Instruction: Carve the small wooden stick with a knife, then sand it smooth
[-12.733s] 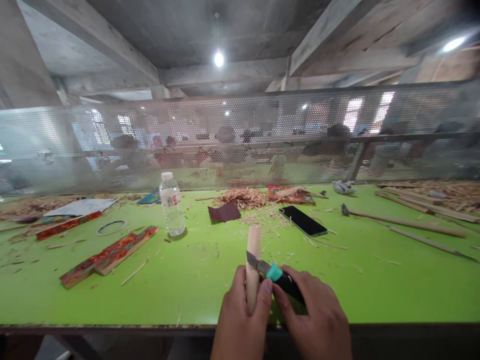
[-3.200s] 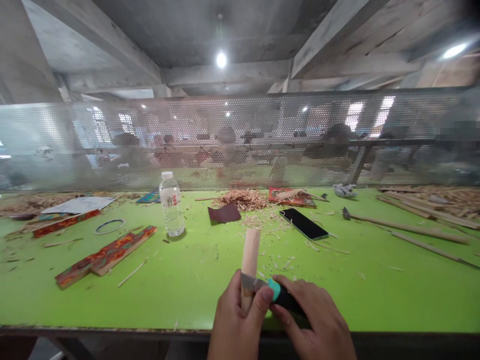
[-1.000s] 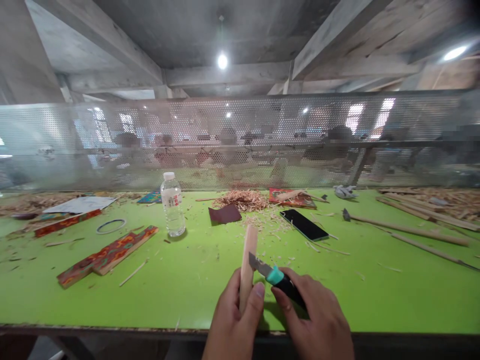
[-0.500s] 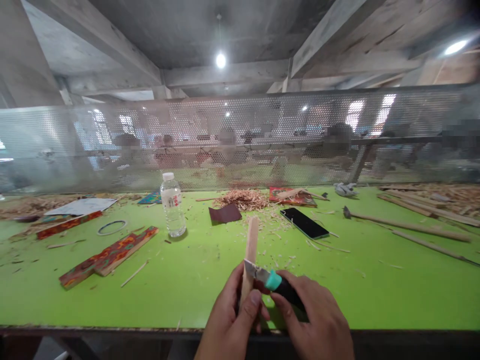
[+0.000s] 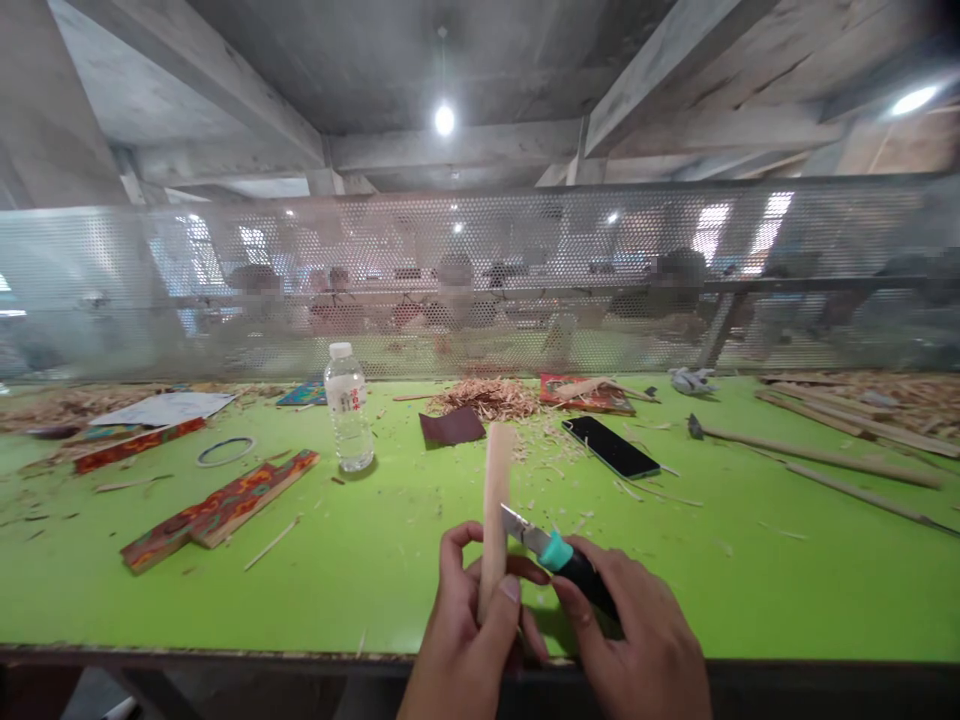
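Near the front edge of the green table (image 5: 360, 580), my left hand (image 5: 469, 630) is closed around the lower part of a pale wooden strip (image 5: 496, 490), which stands nearly upright and points away from me. My right hand (image 5: 637, 625) grips a utility knife (image 5: 581, 575) with a black handle and a teal collar. Its bare blade points left, the tip at or very close to the strip's right edge; whether it touches I cannot tell. A piece of dark brown sandpaper (image 5: 452, 427) lies just beyond the strip.
A water bottle (image 5: 349, 420) stands left of centre, near painted wooden pieces (image 5: 221, 505) and a ring (image 5: 225, 452). A heap of shavings (image 5: 491, 398) lies at the back. Right are a phone (image 5: 611, 447), a long-handled tool (image 5: 810, 452) and wood strips (image 5: 862, 415). A perforated metal screen (image 5: 480, 280) bounds the back.
The knife blade has moved right, off the strip's face to its right edge. The strip has turned slightly and shows a broader face. My left fingers have loosened and shifted around it.
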The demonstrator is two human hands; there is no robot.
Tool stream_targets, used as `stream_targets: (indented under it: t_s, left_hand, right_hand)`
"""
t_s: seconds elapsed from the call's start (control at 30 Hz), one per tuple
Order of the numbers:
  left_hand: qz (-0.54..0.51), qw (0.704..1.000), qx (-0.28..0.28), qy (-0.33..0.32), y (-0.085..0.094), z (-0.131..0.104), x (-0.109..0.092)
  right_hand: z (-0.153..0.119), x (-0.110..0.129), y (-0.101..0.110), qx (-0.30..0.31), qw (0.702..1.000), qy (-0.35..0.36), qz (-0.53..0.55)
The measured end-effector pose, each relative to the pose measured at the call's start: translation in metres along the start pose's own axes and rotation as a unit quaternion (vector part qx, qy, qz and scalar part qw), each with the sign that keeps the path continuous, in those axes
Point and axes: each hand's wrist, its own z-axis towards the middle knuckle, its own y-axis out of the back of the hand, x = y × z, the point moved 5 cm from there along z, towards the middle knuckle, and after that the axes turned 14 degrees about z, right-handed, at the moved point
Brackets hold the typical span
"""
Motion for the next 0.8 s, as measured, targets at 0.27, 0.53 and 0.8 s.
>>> stream_targets:
  t_s: [0.27, 0.53, 0.8]
  left_hand:
    - [0.063, 0.976, -0.206, 0.008, 0.02, -0.012, -0.028]
    - [0.057, 0.953, -0.297, 0.005, 0.048, -0.024, -0.025]
    - [-0.113, 0.983, -0.14, 0.04, 0.011, -0.006, -0.011]
  right_hand:
    - [-0.001, -0.004, 0.001, -0.001, 0.999, -0.035, 0.021]
    - [0.0, -0.002, 0.002, -0.009, 0.999, -0.036, 0.005]
    - [-0.002, -0.005, 0.001, 0.003, 0.999, -0.04, 0.008]
